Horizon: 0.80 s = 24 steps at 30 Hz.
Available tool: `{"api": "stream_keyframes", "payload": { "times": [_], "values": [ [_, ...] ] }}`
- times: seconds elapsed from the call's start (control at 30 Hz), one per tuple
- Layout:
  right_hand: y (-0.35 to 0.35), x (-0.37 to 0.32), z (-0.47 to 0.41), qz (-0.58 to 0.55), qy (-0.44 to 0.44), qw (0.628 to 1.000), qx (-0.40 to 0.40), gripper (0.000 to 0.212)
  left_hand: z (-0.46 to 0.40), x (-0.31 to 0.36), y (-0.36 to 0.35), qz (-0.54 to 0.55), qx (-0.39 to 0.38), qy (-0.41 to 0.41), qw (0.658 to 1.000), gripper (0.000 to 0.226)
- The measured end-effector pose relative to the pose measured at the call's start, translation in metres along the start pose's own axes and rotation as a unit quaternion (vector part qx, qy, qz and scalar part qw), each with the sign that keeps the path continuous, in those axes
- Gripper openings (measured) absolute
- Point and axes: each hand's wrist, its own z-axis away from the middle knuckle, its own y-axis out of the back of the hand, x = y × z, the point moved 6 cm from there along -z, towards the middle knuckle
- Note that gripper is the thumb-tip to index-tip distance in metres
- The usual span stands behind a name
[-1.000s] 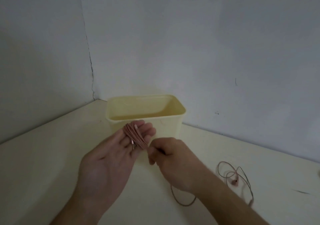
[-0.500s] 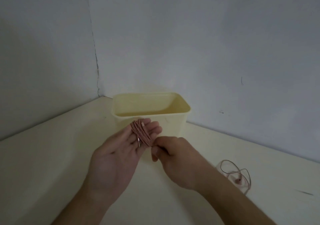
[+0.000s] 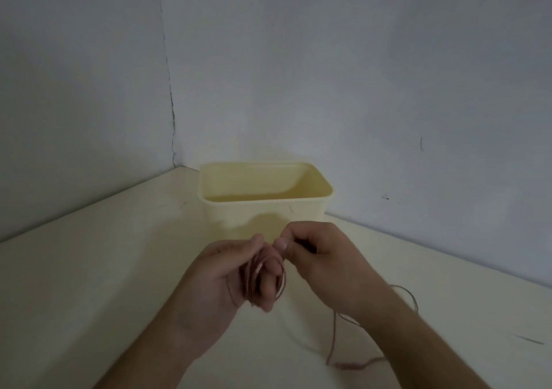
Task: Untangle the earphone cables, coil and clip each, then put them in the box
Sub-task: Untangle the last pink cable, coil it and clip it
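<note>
A pink earphone cable is wound in a coil (image 3: pixel 259 278) around the fingers of my left hand (image 3: pixel 227 281), whose fingers curl over it. Just to its right, my right hand (image 3: pixel 322 266) pinches the cable between thumb and fingers near the coil's top. The loose tail of the cable (image 3: pixel 334 341) hangs down from my right hand and trails onto the table, ending in a blurred pink earbud end (image 3: pixel 349 365). The pale yellow box (image 3: pixel 265 212) stands open right behind my hands. Its inside shows nothing.
The cream table (image 3: pixel 89 284) runs into a corner of grey walls behind the box. Another loop of cable (image 3: pixel 410 296) shows past my right forearm. A small dark mark (image 3: pixel 531 340) lies at the right.
My left hand turned from palm-up and flat to curled around the coil. My right hand rose to the coil's top, and the loose tail came closer and shorter.
</note>
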Motion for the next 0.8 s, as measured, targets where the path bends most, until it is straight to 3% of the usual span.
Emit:
{"api": "stream_keyframes", "payload": {
  "times": [0.13,0.2,0.37,0.43,0.5,0.57,0.63,0.73,0.8],
  "values": [
    [-0.017,0.002,0.001,0.014,-0.026,0.998,-0.05,0.034,-0.002,0.011,0.005,0.154,0.021,-0.066,0.986,0.036],
    [-0.023,-0.001,0.001,0.062,-0.031,0.994,-0.083,0.034,-0.005,0.01,0.011,0.159,0.061,-0.078,0.982,0.038],
    [-0.017,-0.011,0.007,0.163,-0.044,0.978,-0.12,0.028,-0.004,0.002,0.014,-0.083,0.125,-0.096,0.984,0.03],
    [-0.007,-0.02,0.007,0.161,-0.02,0.983,-0.09,0.028,-0.003,0.003,0.012,-0.177,0.114,-0.1,0.972,0.021],
    [0.007,-0.024,0.005,0.141,0.007,0.99,-0.029,0.026,-0.003,0.0,0.004,-0.229,0.061,-0.086,0.968,0.043],
    [0.017,-0.02,0.003,0.105,0.01,0.994,0.017,0.027,-0.001,-0.002,-0.004,-0.196,0.008,-0.035,0.98,0.056],
    [0.016,-0.013,0.002,0.088,0.009,0.996,0.034,0.027,0.0,-0.001,-0.005,-0.125,-0.013,-0.017,0.992,0.054],
    [0.003,-0.005,0.001,0.104,0.002,0.995,0.008,0.028,-0.001,0.009,-0.001,0.054,-0.016,-0.074,0.996,0.037],
    [-0.011,-0.004,0.002,0.134,-0.005,0.99,-0.031,0.026,-0.002,0.013,0.006,0.117,0.014,-0.107,0.987,0.032]
  ]
}}
